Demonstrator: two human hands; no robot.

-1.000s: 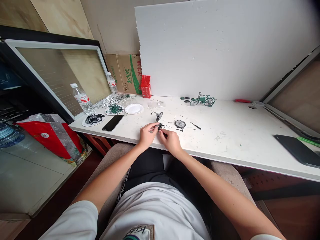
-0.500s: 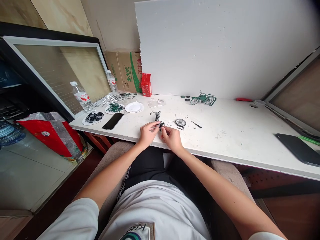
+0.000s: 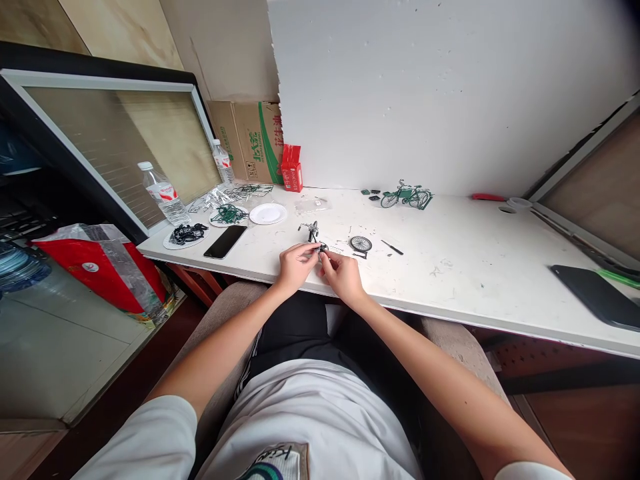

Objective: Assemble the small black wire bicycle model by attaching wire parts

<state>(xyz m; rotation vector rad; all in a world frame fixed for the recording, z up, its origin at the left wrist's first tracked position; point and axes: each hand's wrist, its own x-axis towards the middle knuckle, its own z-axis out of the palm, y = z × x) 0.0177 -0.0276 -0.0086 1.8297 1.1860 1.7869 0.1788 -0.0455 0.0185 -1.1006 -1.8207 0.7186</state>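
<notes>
A small black model bicycle [image 3: 313,233] is held at the table's front edge, its handlebar end pointing away from me. My left hand [image 3: 297,264] pinches it from the left, fingers closed on the frame. From the right, the thumb and fingertips of my right hand [image 3: 343,273] are closed on its near end. The fingertips hide the exact spot they grip. Just right of my hands lie a loose spoked wheel [image 3: 361,244] and a small black part [image 3: 360,255]. A thin screwdriver-like tool [image 3: 393,247] with a dark handle rests farther right.
On the left are a phone [image 3: 225,241], a plate of black parts [image 3: 184,244], a plate of green parts [image 3: 220,222], a bare white plate [image 3: 268,214] and a water bottle [image 3: 164,193]. A green model bicycle [image 3: 407,196] stands at the back. A black tablet-like slab [image 3: 597,297] lies right.
The front end of the model bicycle has shifted very slightly left and tilted. Both hands keep nearly the same place and grip.
</notes>
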